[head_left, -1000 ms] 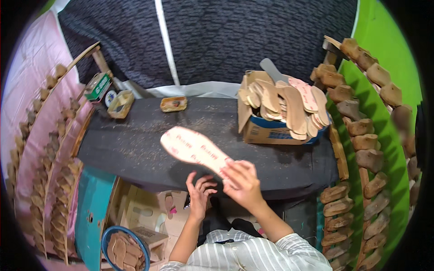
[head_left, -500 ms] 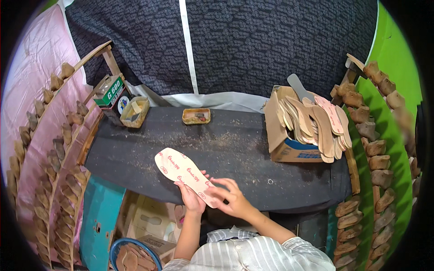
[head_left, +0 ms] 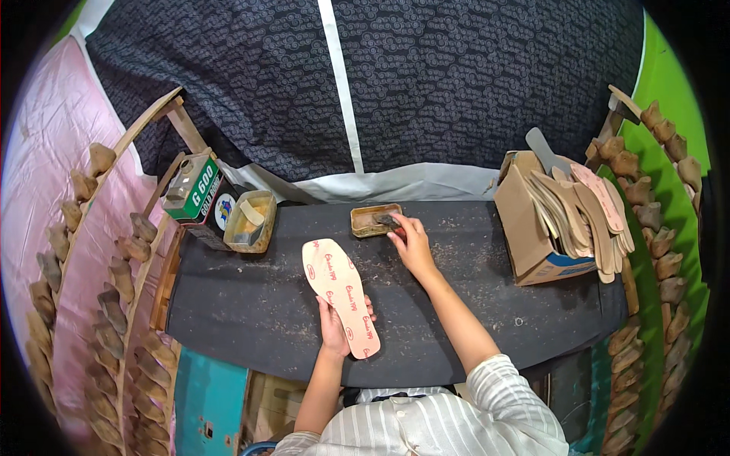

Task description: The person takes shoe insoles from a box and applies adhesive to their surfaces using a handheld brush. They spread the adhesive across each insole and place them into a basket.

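Note:
My left hand grips a shoe insole by its narrower part, thumb on the near side and fingertips showing past the right edge. Pale pink with red print, the insole is held above the dark tabletop, its wide end pointing away from me. My right hand reaches out to the small shallow tray at the middle back of the table. Its thumb and fingers are closed around a small dark piece at the tray's right end; the kind of piece is too small to tell.
A cardboard box of insole-shaped pieces stands at the right back. At the left back are a green and black tin and a yellowish tub. Racks of wooden shoe lasts flank both sides. Debris dusts the black tablecloth.
My right hand has left the insole and moved forward to the small tray, closing on a dark piece. My left hand keeps the insole, now turned more upright. The view has shifted.

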Demonstrator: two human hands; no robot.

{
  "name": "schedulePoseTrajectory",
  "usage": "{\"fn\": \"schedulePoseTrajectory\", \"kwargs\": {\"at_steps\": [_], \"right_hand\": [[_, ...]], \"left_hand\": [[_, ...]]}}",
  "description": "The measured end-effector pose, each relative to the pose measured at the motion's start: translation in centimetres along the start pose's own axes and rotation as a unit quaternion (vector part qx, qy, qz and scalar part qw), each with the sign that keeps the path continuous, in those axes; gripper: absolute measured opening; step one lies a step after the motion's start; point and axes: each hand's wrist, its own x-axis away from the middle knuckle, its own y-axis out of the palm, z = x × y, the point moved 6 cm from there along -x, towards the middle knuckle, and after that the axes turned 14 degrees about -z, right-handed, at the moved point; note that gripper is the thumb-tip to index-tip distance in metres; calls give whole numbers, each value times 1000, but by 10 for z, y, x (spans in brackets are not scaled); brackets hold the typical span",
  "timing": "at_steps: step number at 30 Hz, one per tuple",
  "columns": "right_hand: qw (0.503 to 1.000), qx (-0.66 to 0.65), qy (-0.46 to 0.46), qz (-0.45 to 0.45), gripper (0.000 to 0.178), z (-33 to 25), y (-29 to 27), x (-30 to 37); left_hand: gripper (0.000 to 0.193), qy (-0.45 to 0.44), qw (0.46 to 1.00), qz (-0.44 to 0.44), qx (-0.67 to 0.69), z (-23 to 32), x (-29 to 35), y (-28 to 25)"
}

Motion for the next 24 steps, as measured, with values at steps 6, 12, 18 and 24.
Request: {"fn": "schedulePoseTrajectory", "kwargs": {"at_steps": [6,12,18,24], "right_hand": [[999,11,-36,-30,25,-6,6,-25],[999,31,-42,-1,32,-48,-7,-10],[983,74,-163,45,44,-123,-19,17],[959,72,-269,-50,38,-173,-2,30]], "left_hand": [[84,-34,999,-23,36,0,-11,-21],[86,-44,999,3,2,0,-17,-33],[89,-42,998,-44,25,-2,-11,-23],[84,-55,998,-9,1,-3,-5,-17]]}}
